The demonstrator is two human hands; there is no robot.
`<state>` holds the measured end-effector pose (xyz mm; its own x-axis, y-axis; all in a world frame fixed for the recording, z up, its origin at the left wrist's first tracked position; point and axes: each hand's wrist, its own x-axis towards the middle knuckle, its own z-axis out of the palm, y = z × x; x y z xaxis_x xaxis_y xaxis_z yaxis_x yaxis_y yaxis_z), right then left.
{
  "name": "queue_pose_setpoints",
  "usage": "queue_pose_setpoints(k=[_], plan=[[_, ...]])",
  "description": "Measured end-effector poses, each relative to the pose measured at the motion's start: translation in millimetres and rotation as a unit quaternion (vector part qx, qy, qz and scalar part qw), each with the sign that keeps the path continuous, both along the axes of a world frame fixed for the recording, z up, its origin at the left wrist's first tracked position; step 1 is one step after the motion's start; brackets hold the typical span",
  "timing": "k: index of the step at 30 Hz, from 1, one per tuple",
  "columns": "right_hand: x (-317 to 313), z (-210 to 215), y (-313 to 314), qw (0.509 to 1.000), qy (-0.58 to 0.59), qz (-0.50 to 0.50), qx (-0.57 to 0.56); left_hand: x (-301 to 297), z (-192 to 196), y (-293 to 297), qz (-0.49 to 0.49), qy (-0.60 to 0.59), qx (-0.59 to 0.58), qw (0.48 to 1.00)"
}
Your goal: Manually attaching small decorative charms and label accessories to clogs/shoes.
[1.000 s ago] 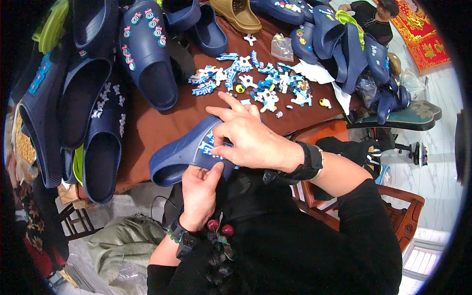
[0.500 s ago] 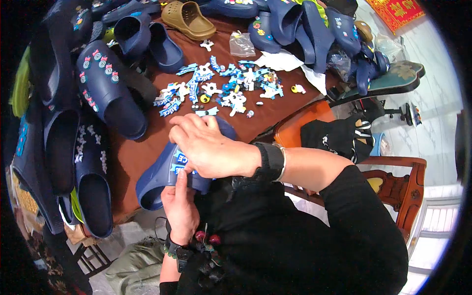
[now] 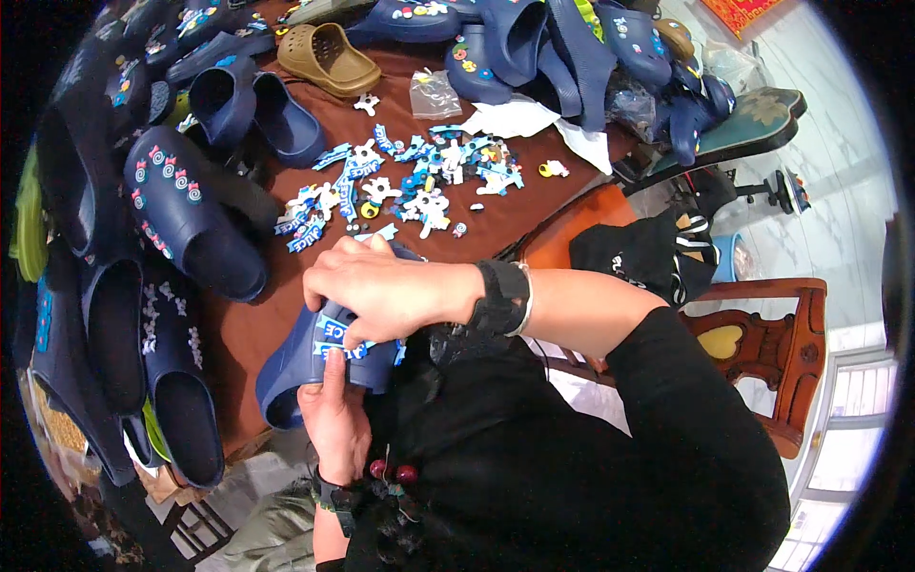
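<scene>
A dark blue clog [image 3: 286, 367] is held between both hands, its open heel end toward the lower left. Blue-and-white banner-shaped shoe charms [image 3: 333, 330] sit on its upper. My left hand [image 3: 334, 429] grips the near side, its thumb pointing up against the lowest visible charm; its other fingers are largely hidden. Reaching across from the right, my right hand [image 3: 396, 291] is curled over the clog, with its thumb at the charms and its fingers bent over the far side. The palm covers part of the upper.
Loose charms [image 3: 424, 176] lie heaped on the brown-covered table [image 3: 238, 329] beyond the clog. Blue clogs [image 3: 186, 224] crowd the left and far sides, beside a brown clog [image 3: 329, 57]. A plastic bag [image 3: 436, 95] and white paper [image 3: 510, 116] lie behind the charms. Wooden chair [image 3: 762, 367] at right.
The whole view has shifted, so the far clogs and chair appear further left. My right hand has shifted slightly on the clog, leaving more of the banner charms visible. Both hands keep holding the clog.
</scene>
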<state>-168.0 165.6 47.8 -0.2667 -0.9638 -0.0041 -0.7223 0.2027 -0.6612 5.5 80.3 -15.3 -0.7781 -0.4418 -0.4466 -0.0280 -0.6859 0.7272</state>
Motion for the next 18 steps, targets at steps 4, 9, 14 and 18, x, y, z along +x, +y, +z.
queue_pose_setpoints(k=[4,9,14,18], plan=[[7,2,-3,0.999,0.034,-0.007,0.019,0,6,5,0.002,-0.002,-0.016,1.000],[6,2,-3,0.998,0.048,-0.019,0.023,-1,12,5,-0.006,-0.008,-0.025,1.000],[4,-6,-6,0.997,0.070,-0.030,-0.002,-6,15,4,-0.002,-0.018,-0.034,0.999],[-14,-9,-1,1.000,-0.017,0.008,-0.009,-9,15,3,0.012,-0.036,-0.054,0.998]])
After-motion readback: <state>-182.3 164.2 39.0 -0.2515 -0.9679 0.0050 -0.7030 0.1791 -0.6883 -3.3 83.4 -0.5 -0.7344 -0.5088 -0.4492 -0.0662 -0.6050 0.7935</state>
